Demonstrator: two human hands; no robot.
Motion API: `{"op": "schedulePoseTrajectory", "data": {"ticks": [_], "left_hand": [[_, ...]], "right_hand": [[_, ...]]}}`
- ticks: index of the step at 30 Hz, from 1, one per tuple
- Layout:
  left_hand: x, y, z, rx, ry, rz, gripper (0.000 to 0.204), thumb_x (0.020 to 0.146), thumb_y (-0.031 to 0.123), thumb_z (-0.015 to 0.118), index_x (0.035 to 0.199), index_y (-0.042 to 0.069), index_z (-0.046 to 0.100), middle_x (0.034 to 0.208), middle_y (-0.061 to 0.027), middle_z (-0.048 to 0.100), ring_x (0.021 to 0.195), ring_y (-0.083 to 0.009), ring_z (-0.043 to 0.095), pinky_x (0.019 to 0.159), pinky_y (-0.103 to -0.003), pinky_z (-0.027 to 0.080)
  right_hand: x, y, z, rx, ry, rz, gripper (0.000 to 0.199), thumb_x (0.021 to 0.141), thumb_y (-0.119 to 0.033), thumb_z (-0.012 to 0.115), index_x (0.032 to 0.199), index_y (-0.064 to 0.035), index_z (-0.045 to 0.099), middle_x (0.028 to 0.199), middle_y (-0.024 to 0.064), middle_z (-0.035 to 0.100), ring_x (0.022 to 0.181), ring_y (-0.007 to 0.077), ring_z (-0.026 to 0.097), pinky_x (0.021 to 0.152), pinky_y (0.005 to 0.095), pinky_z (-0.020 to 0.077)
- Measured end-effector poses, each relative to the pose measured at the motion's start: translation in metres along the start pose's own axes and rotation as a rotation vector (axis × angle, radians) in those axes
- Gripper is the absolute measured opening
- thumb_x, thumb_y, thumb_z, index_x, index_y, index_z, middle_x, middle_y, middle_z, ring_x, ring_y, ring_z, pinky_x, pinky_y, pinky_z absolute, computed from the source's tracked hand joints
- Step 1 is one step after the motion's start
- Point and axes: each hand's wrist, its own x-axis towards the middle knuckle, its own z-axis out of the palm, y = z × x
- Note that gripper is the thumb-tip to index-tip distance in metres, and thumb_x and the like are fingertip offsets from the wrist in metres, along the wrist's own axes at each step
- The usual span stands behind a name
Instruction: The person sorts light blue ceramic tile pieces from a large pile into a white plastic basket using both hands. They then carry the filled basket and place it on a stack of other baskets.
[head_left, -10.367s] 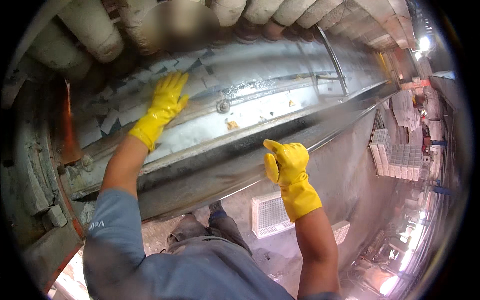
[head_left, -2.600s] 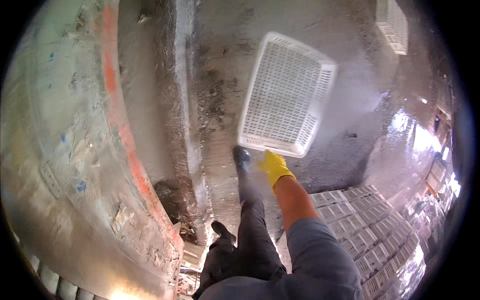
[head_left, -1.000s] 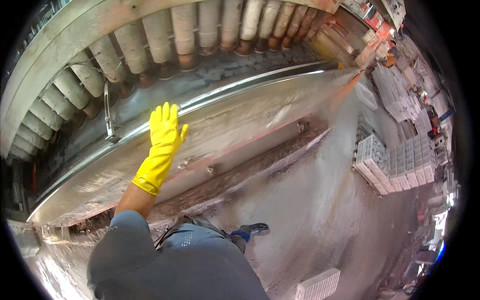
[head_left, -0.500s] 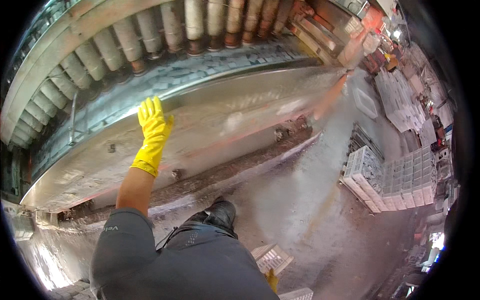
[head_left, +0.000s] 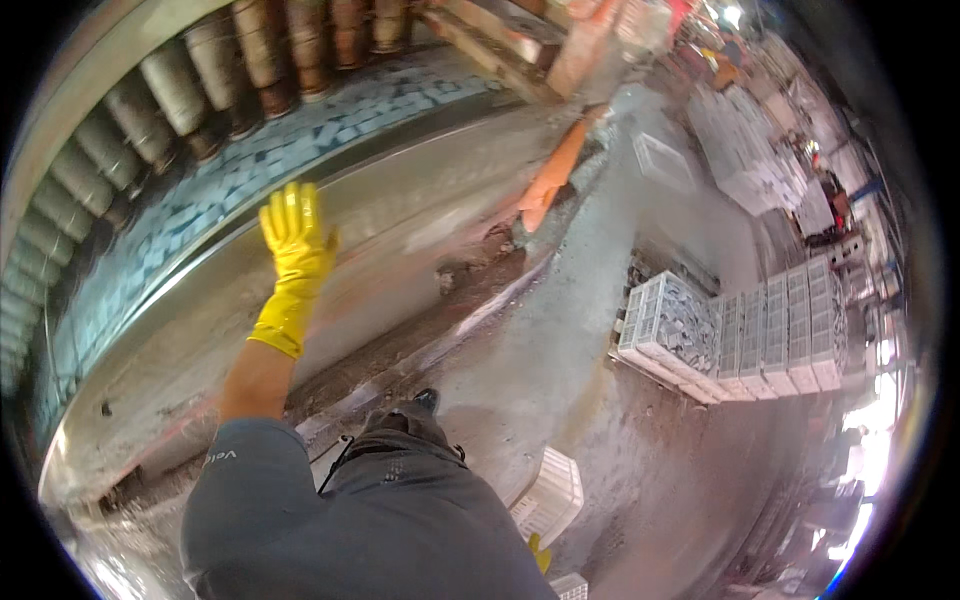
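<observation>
My left hand (head_left: pixel 295 240), in a long yellow rubber glove, is raised in front of me with its fingers stretched out and nothing in it. It is nearest the rim of a long metal trough (head_left: pixel 400 190); whether it touches the metal I cannot tell. Small pale blue-white pieces (head_left: pixel 250 160) lie in a layer behind that rim, under a row of rollers. My right hand (head_left: pixel 540 553), also yellow-gloved, shows only in part at the lower edge, beside a white slatted plastic crate (head_left: pixel 555 493). Its fingers are mostly hidden by my body, so its grip is unclear.
Worn cylindrical rollers (head_left: pixel 215 70) line the upper left. An orange chute-like piece (head_left: pixel 550 180) leans at the trough's far end. White crates (head_left: pixel 750 340), one filled with small pieces, stand on the right. Another white crate (head_left: pixel 570 588) shows at the lower edge.
My view has swung right and moved along the trough. The left hand stays stretched out near the rim. More of the crate beside my right hand shows, and its angle has changed.
</observation>
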Motion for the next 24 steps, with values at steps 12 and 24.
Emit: {"op": "schedulePoseTrajectory", "data": {"ticks": [12,24], "left_hand": [[0.071,0.402,0.215,-0.794,-0.875,0.604,0.074,0.094,0.046,0.08,0.154,0.007,0.058,0.15,-0.0234,0.064,0.141,-0.0436,0.059,0.117,-0.053,0.047],[0.013,0.339,0.213,-0.084,-1.733,0.482,0.059,0.101,0.049,0.067,0.149,0.015,0.067,0.147,-0.0253,0.066,0.139,-0.0435,0.06,0.115,-0.052,0.048]], "right_hand": [[0.179,-0.024,0.009,0.113,0.083,0.179,0.045,0.106,-0.045,0.073,0.112,-0.0008,0.07,0.072,0.0092,0.064,0.06,0.0218,0.061,0.055,0.0443,0.0506],[0.288,-0.431,-0.081,-0.355,0.058,0.142,0.05,0.1,-0.041,0.081,0.125,0.0015,0.073,0.095,0.0117,0.075,0.078,0.0243,0.071,0.068,0.0413,0.0559]]}}
